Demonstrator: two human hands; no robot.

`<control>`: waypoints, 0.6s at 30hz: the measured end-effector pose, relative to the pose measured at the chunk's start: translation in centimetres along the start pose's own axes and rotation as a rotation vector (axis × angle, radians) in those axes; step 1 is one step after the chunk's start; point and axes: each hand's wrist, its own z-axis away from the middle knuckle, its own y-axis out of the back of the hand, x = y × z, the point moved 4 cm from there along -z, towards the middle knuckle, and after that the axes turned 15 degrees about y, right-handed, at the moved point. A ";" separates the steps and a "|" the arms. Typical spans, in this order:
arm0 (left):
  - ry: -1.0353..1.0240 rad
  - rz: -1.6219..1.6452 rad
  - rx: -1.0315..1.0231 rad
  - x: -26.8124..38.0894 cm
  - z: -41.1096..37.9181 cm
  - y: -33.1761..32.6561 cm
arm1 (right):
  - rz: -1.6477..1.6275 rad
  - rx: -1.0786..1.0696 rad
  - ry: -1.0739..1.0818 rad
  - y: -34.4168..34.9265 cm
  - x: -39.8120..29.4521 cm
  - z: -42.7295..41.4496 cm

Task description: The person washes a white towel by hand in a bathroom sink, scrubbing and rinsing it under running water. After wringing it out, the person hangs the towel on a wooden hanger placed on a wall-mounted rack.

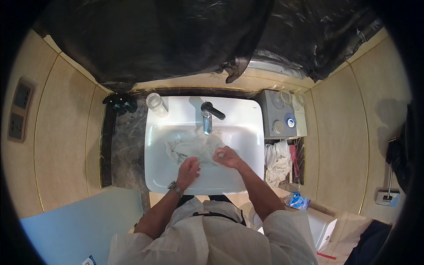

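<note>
A white sink basin [165, 179] holds water with a pale wet cloth [188, 147] lying in it, below a chrome faucet [207, 124] with a dark lever. My left hand [189, 171], with a metal-band watch [175, 187] on the wrist, is over the near edge of the cloth, fingers bent; whether it grips anything is unclear. My right hand [225, 157] has its fingers curled at the cloth's right side. I cannot tell if cloth is pinched in them.
A clear jar [157, 104] stands on the sink's back left corner. To the right are a grey box [273, 112] with containers on top, a crumpled whitish cloth [279, 160] and a red-handled brush [294, 160]. Dark bottles [123, 103] stand at the left. Black plastic sheeting [159, 39] hangs behind.
</note>
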 end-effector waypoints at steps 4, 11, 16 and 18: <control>0.070 0.080 -0.045 -1.7 -1.8 1.1 | -0.328 0.310 -0.038 3.9 1.3 0.4; 0.315 0.340 -0.013 -0.2 -1.2 1.8 | -1.380 0.603 -0.131 4.0 -1.7 1.6; 0.309 0.307 0.174 2.1 -1.9 -1.0 | -1.603 0.571 -0.017 5.5 -5.5 2.1; 0.223 0.226 0.294 2.2 -3.6 -2.2 | -1.629 0.555 -0.013 5.5 -6.1 2.4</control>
